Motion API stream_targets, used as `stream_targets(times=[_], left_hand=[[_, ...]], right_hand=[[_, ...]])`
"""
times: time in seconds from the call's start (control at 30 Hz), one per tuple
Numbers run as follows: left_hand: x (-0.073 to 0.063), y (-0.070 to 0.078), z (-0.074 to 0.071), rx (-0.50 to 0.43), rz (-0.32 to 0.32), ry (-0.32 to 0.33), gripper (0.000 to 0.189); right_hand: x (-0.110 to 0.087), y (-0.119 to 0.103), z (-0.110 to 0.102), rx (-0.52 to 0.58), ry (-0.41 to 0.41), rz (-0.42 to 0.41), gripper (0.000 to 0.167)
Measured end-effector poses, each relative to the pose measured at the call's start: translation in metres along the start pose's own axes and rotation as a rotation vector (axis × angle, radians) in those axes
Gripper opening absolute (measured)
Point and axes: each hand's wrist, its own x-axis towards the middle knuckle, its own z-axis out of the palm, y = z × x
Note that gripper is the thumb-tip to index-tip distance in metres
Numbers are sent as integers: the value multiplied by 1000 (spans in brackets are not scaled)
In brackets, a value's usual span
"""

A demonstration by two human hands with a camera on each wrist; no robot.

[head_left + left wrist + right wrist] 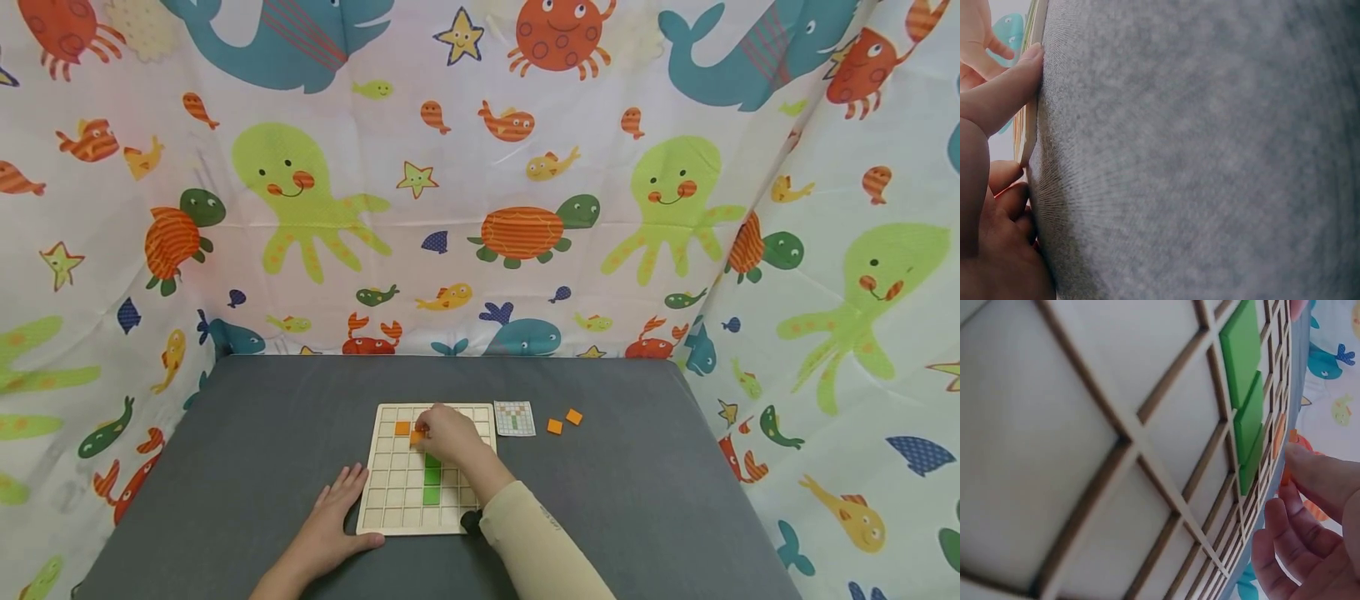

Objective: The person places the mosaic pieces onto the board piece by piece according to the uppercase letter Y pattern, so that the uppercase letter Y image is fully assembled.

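Note:
A wooden grid board (pixel 390 521) lies on the grey table. My right hand (pixel 450 437) reaches over its upper middle and pinches an orange square tile (pixel 1287 475) between thumb and fingers, close over the cells. One orange tile (pixel 402 428) sits in a cell up and to the left. Below the hand, green tiles (pixel 432 477) fill a column of cells, the top one partly covered by the hand. My left hand (pixel 330 521) rests at the board's near left corner, fingers extended along the left side, thumb (pixel 1025 69) touching the front edge.
A small printed card (pixel 515 419) with a grid pattern lies against the board's right side. Farther right are two loose orange tiles, one nearer (pixel 554 427) and one farther (pixel 573 417). Sea-animal cloth (pixel 450 292) hangs behind and beside the grey table (pixel 637 500).

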Motion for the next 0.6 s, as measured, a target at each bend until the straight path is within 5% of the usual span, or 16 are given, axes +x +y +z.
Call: stream_targets(times=[0.6], left_hand=[[-1,1,0,-3,11,9,116]], right_hand=[[4,0,13,-20,-21,26,18]])
